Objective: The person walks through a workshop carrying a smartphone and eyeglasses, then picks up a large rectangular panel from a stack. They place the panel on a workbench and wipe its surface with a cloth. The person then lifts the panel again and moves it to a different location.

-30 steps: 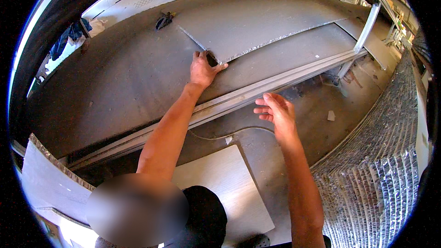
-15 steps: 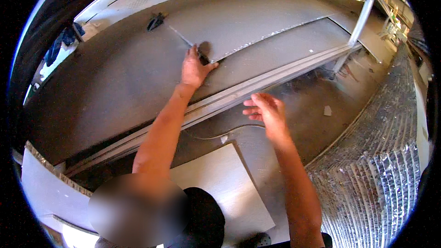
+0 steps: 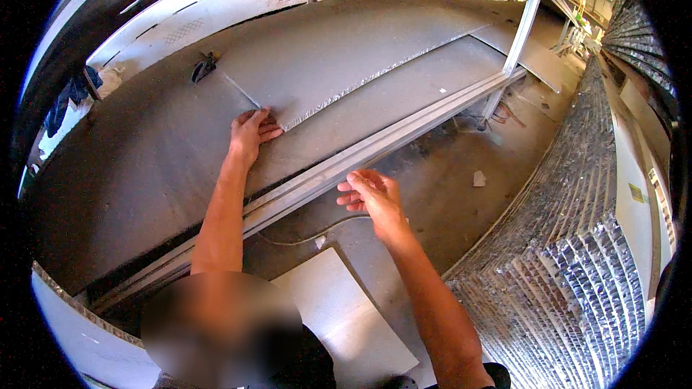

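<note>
A flat grey panel [image 3: 346, 50] with a rough, ragged front edge lies on a wide dusty grey table [image 3: 144, 166]. My left hand [image 3: 251, 133] is at the panel's near left corner, its fingers bent round the edge; the fingertips are partly hidden there. My right hand [image 3: 375, 198] hangs in the air in front of the table's metal rail [image 3: 389, 140], with fingers loosely curled, somewhat apart, and nothing in them.
A stack of ragged-edged panels [image 3: 548, 281] stands at my right. A pale board [image 3: 346, 310] lies low in front of me. The rail's upright post [image 3: 520, 36] rises at the far right. A small dark object [image 3: 204, 68] sits toward the table's back left.
My left hand's fingers, spread over the panel's corner before, have drawn in round it. My right hand stays empty before the rail. The whole view has shifted, moving the scene leftward.
</note>
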The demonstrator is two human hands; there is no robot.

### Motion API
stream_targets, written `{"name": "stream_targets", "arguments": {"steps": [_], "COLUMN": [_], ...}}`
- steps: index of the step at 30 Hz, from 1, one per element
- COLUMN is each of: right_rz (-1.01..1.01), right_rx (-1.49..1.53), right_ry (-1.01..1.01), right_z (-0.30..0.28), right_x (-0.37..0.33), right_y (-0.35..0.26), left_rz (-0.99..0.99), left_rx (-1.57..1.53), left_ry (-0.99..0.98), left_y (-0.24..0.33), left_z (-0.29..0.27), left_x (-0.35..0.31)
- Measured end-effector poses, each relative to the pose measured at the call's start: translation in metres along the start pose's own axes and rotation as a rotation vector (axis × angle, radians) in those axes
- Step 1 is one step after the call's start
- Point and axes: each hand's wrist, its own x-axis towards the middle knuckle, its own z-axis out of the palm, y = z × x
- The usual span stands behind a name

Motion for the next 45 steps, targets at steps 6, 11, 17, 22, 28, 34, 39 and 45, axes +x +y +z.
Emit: {"name": "stream_targets", "arguments": {"steps": [6, 11, 17, 22, 28, 34, 39, 45], "right_rz": [-0.017, -0.018, -0.014, 0.021, -0.006, -0.03, -0.017, -0.034], "right_rx": [0.01, 0.009, -0.009, -0.02, -0.031, 0.001, 0.008, 0.02], "right_ry": [0.007, 0.008, 0.01, 0.035, 0.029, 0.024, 0.043, 0.038], "right_z": [0.006, 0.008, -0.002, -0.002, 0.004, 0.007, 0.006, 0.013], "right_x": [0.001, 0.003, 0.004, 0.0, 0.001, 0.001, 0.008, 0.012], "right_y": [0.001, 0.0, 0.002, 0.002, 0.0, -0.004, -0.005, -0.005], "left_rz": [-0.147, -0.155, -0.11, -0.097, -0.092, -0.071, -0.118, -0.144], "left_rx": [0.133, 0.23, 0.202, 0.159, 0.169, 0.175, 0.232, 0.273], "left_ry": [0.005, 0.15, 0.209, 0.259, 0.292, 0.167, 0.109, 0.159], "left_y": [0.002, -0.019, -0.026, -0.012, -0.006, -0.008, -0.009, -0.003], "left_z": [0.007, 0.013, 0.019, 0.039, 0.035, 0.042, 0.048, 0.048], "left_x": [0.024, 0.04, 0.041, 0.02, 0.019, 0.004, -0.006, -0.01]}}
